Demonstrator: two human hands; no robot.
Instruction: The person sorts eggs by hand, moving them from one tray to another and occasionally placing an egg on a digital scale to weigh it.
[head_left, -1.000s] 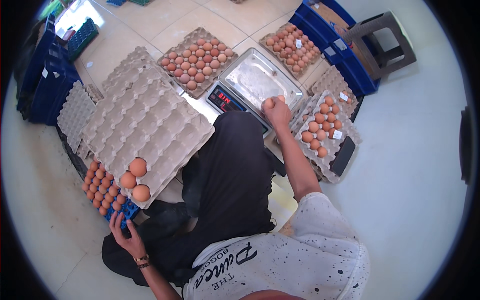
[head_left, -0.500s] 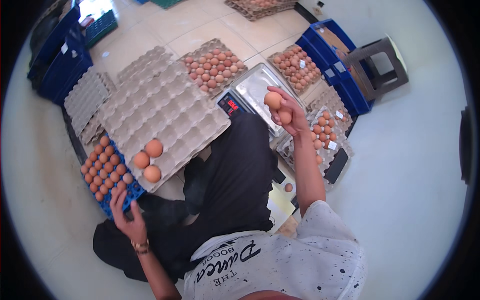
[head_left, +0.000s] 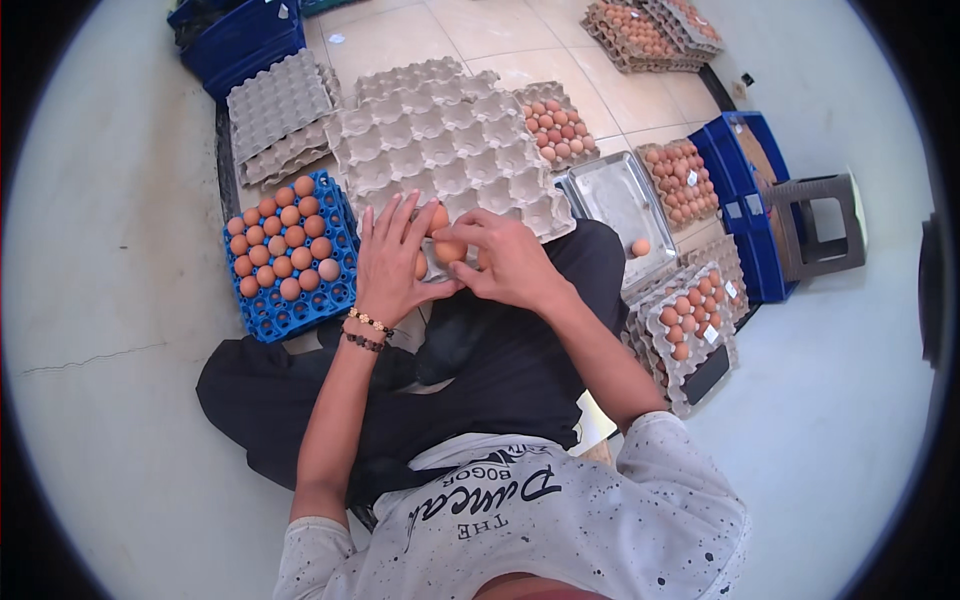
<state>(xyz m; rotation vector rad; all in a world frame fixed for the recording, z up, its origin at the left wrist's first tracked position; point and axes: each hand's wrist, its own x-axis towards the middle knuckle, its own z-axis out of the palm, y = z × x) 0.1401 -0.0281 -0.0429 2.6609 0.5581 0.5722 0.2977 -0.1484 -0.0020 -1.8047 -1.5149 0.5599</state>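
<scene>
Pale floor tiles point(head_left: 500, 65) spread ahead of you. At the near edge of the grey egg tray point(head_left: 440, 150), your right hand point(head_left: 508, 262) pinches a brown egg point(head_left: 450, 252) between its fingers; your left hand point(head_left: 390, 262) has fingers extended, slightly parted, contact with neighbouring eggs point(head_left: 438, 218) unclear.

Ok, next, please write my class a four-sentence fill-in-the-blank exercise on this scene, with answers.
1. The right hand grips an ____.
2. The plastic tray beside the left hand is coloured ____.
3. The bracelets are on the ____ wrist.
4. The number of eggs on the scale is ____.

Missing words: egg; blue; left; one.
</scene>
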